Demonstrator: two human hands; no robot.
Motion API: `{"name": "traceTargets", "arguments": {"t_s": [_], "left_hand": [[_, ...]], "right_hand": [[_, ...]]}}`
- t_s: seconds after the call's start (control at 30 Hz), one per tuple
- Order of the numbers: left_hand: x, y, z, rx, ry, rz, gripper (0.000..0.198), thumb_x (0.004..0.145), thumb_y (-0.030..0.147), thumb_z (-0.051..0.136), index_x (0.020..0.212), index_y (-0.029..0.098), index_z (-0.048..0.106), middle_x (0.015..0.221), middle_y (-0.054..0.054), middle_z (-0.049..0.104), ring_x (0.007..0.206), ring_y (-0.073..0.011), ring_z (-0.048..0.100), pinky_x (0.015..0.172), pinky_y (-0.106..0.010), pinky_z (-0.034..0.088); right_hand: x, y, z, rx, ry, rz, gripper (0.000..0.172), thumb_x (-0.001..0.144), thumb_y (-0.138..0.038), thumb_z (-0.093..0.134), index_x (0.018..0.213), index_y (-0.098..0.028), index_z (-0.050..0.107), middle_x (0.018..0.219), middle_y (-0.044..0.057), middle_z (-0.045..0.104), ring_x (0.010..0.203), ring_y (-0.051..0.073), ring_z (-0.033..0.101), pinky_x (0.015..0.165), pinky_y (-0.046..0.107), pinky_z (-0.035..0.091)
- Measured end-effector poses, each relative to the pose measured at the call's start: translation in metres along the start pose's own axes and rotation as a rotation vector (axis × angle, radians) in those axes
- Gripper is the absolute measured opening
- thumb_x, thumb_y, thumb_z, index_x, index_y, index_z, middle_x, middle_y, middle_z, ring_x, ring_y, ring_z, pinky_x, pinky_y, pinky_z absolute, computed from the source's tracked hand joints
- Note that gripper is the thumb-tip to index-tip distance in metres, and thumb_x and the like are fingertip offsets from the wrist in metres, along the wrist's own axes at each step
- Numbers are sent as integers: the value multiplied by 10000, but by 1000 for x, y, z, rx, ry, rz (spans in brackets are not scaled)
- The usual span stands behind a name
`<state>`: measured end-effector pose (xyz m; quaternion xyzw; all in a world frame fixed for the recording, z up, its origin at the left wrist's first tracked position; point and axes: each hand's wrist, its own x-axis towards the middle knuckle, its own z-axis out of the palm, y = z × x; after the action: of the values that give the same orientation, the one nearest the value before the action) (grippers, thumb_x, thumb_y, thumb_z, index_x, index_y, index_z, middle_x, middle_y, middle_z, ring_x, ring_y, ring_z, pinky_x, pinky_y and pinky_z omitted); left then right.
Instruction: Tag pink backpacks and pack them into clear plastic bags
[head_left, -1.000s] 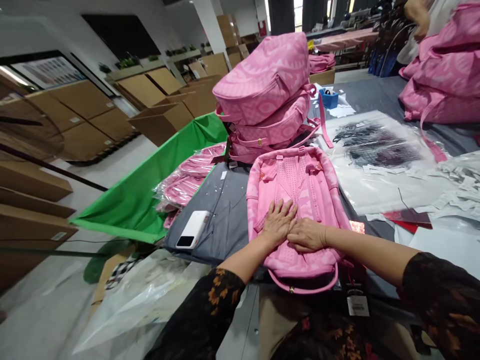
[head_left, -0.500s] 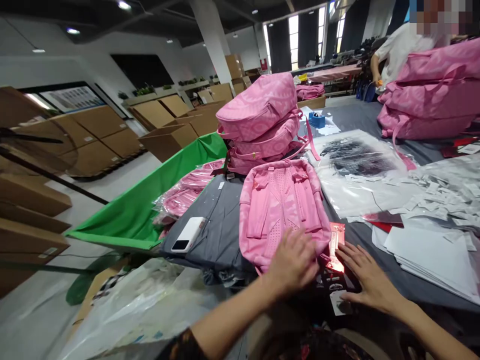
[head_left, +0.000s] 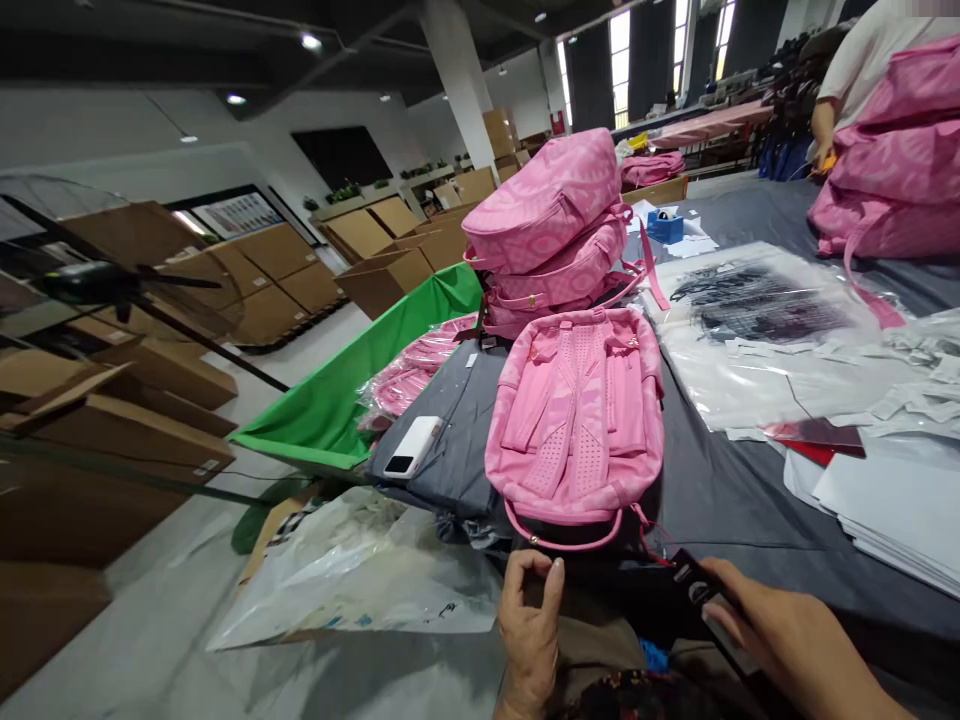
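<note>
A pink backpack (head_left: pixel 577 415) lies back-side up on the grey table (head_left: pixel 720 500), its top handle toward me. Black hang tags (head_left: pixel 694 585) trail from it on a red cord at the table's near edge. My right hand (head_left: pixel 787 640) grips the tags, thumb and fingers closed round them. My left hand (head_left: pixel 531 625) is below the backpack's handle, fingers curled in a pinch; what they hold I cannot make out.
Stacked pink backpacks (head_left: pixel 551 225) stand behind the flat one. A white power bank (head_left: pixel 412 447) lies at the table's left edge, beside a green bin (head_left: pixel 337 400) of bagged backpacks. Plastic bags and paper slips (head_left: pixel 757 330) cover the right. Another person (head_left: pixel 855 70) stands far right.
Both hands have come off the backpack toward me. My right hand has taken hold of the black hang tags; my left has drawn back below the handle.
</note>
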<state>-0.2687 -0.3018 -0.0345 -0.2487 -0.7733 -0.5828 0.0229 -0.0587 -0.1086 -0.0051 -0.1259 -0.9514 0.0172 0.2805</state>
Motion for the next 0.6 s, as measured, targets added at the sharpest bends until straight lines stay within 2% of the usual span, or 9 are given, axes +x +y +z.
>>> {"name": "traceTargets", "arguments": {"t_s": [0.07, 0.1, 0.17, 0.2, 0.3, 0.4, 0.5, 0.6], "left_hand": [[-11, -5, 6, -220, -8, -414, 515, 719, 691, 745, 740, 188, 638, 628, 16, 586, 570, -124, 543, 561, -227, 433], [-13, -5, 11, -324, -34, -551, 576, 648, 732, 771, 740, 178, 642, 608, 22, 573, 547, -112, 520, 540, -216, 413], [-13, -1, 23, -513, -21, -718, 633, 567, 753, 805, 716, 162, 636, 593, 26, 562, 524, -91, 482, 518, -203, 384], [-11, 2, 28, -592, 23, -762, 641, 547, 754, 815, 686, 159, 620, 586, 28, 556, 511, -81, 462, 506, -201, 371], [-5, 7, 39, -710, 182, -806, 668, 475, 758, 841, 614, 163, 572, 559, 43, 529, 483, -66, 419, 478, -201, 355], [1, 7, 39, -657, 239, -773, 670, 477, 771, 829, 611, 168, 568, 536, 61, 501, 491, -68, 402, 478, -201, 358], [16, -1, 34, -554, 319, -732, 628, 568, 763, 781, 687, 167, 623, 594, 42, 553, 551, -106, 471, 531, -235, 419], [37, -14, 32, -350, 458, -775, 541, 744, 697, 657, 790, 159, 681, 707, -11, 629, 740, -196, 610, 721, -331, 519]], "right_hand": [[7, -1, 4, -39, 26, -11, 317, 984, -214, 343, 1083, -196, 644, 689, 15, 699, 454, 169, 624, 411, 271, 442], [12, -4, 8, -48, 52, -50, 320, 990, -230, 350, 1116, -183, 640, 769, 50, 710, 527, 188, 651, 467, 287, 480], [26, -17, 22, -4, 89, -158, 319, 1003, -261, 409, 1230, -166, 612, 819, 71, 699, 615, 208, 660, 552, 318, 506], [33, -26, 32, 42, 86, -209, 332, 1009, -266, 435, 1282, -163, 592, 769, 51, 685, 598, 198, 648, 543, 308, 490], [50, -58, 67, 101, 7, -227, 331, 1010, -269, 466, 1277, -134, 607, 606, 7, 647, 432, 166, 581, 416, 293, 380], [55, -82, 92, 89, -169, -103, 289, 931, -241, 612, 1200, -137, 633, 662, 29, 711, 461, 174, 638, 405, 272, 362], [51, -94, 97, 101, -354, 13, 380, 861, -238, 717, 1216, -170, 600, 722, 19, 741, 565, 178, 698, 465, 229, 396], [45, -95, 87, 222, -432, 41, 522, 852, -295, 742, 1318, -192, 532, 785, 14, 758, 613, 182, 711, 498, 224, 421]]}}
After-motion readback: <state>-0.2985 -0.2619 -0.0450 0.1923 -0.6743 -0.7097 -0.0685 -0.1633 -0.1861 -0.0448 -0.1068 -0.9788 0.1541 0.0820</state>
